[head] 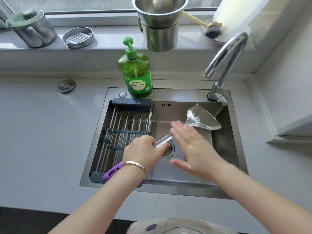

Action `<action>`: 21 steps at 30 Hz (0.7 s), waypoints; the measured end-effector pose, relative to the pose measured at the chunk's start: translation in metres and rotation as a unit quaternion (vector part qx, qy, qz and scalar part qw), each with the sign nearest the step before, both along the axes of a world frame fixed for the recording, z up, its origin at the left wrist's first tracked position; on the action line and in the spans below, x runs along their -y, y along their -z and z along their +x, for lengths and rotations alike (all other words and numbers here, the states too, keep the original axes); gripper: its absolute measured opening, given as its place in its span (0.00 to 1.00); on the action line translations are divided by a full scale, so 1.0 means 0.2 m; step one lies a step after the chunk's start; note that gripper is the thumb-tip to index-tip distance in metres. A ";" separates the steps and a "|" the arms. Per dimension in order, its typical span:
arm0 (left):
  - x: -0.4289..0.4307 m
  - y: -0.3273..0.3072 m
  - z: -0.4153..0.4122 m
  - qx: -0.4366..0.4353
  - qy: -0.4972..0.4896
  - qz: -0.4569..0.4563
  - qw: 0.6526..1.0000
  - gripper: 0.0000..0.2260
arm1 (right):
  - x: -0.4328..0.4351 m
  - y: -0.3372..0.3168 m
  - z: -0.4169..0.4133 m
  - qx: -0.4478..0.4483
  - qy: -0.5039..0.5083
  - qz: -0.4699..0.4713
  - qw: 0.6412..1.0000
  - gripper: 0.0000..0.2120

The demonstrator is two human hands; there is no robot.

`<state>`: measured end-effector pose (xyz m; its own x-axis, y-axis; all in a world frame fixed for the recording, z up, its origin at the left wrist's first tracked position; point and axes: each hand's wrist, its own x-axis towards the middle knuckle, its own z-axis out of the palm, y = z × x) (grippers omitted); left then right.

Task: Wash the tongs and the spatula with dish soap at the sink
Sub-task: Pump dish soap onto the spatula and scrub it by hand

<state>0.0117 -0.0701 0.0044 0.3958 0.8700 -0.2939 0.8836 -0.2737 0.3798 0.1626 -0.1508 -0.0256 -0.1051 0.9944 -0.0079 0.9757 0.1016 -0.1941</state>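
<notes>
Spatula (200,121) sits over the sink (236,149), its handle clamped in my left hand (143,150). My right hand (194,147) is spread, blurred, beside the neck. I should rub the blade firmly, keeping it low. Tongs unseen.

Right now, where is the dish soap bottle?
The dish soap bottle stands upright on the sink's back ledge, centre-left in the head view, behind the drying rack and left of the faucet.
</notes>
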 end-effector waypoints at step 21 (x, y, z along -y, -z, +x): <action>0.07 0.03 0.08 0.065 -0.037 -0.056 0.996 0.01 | 0.00 0.12 -0.04 -0.091 -0.073 0.082 0.990 0.36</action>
<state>0.0270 -0.0843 -0.0015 0.3722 0.8632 -0.3411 0.8415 -0.1588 0.5164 0.1547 -0.1507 -0.0502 -0.2322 0.9549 0.1851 0.8988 0.2833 -0.3345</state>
